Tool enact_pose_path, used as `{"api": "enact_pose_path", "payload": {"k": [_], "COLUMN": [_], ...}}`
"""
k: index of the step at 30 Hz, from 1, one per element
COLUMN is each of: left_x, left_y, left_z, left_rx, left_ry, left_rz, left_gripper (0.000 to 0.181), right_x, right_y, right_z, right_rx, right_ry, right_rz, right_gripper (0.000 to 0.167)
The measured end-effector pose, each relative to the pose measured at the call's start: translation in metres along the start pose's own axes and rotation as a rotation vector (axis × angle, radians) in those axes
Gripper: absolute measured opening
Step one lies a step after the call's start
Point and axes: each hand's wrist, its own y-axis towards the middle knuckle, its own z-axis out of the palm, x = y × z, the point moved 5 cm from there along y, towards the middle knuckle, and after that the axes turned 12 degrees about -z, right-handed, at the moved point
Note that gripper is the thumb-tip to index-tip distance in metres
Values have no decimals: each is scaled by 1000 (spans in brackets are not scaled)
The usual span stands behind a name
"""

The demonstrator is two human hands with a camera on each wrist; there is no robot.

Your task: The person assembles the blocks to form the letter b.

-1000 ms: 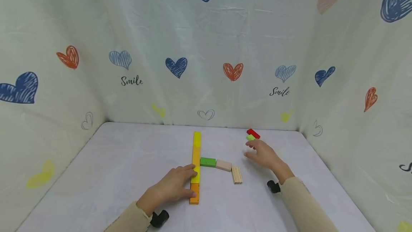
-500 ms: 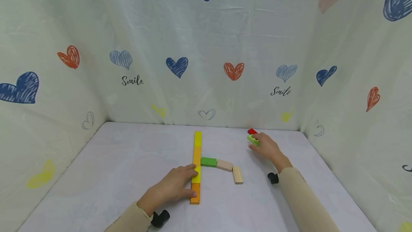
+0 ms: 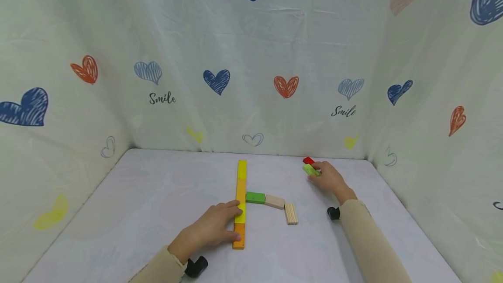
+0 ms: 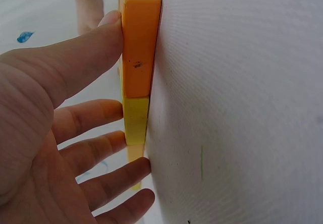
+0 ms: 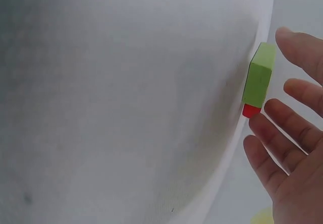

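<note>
My left hand (image 3: 206, 228) rests along the left side of a row of yellow and orange blocks (image 3: 241, 191). In the left wrist view the thumb touches the nearest orange block (image 4: 139, 47), and straight, spread fingers lie against or close to the yellow block (image 4: 135, 120). Toward the back right, my right hand (image 3: 328, 179) is around a light green block (image 3: 310, 170), thumb on the near side and fingers on the far side. The right wrist view shows those fingers spread, with a gap between thumb and light green block (image 5: 259, 77). A red block (image 3: 308, 160) sits just behind it, partly hidden.
Right of the row, a green block (image 3: 256, 198), a pale wooden block (image 3: 274, 201) and a striped wooden block (image 3: 291, 213) form a bending line. A white cloth covers the table (image 3: 169, 178); a heart-printed curtain (image 3: 251, 112) encloses its back and sides.
My right hand has moved away from me to the light green block, which now shows more of its length at a slightly different angle. The left hand stays on the row.
</note>
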Motion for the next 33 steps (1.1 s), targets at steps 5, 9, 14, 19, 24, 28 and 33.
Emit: {"api": "enact_pose_path", "payload": {"k": [5, 9, 14, 19, 24, 28, 33], "left_x": [0, 0, 0, 1, 0, 0, 0], "left_y": [-1, 0, 1, 1, 1, 0, 1], "left_z": [-1, -1, 0, 1, 0, 1, 0], "left_rx": [-6, 0, 5, 2, -2, 0, -5], "left_ry": [5, 5, 2, 1, 5, 14, 27], "left_rz": [6, -1, -5, -2, 4, 0, 1], "left_gripper": [65, 66, 65, 65, 65, 65, 65], "right_x": [-3, -1, -2, -8, -11, -12, -8], "right_y": [0, 1, 2, 6, 9, 8, 6], "right_z": [1, 0, 1, 5, 8, 8, 6], "right_rx": [11, 24, 33, 31, 33, 41, 46], "right_ry": [43, 62, 59, 38, 28, 29, 30], "right_rz": [13, 9, 17, 34, 48, 65, 56], "right_gripper": [53, 50, 50, 49, 49, 49, 48]}}
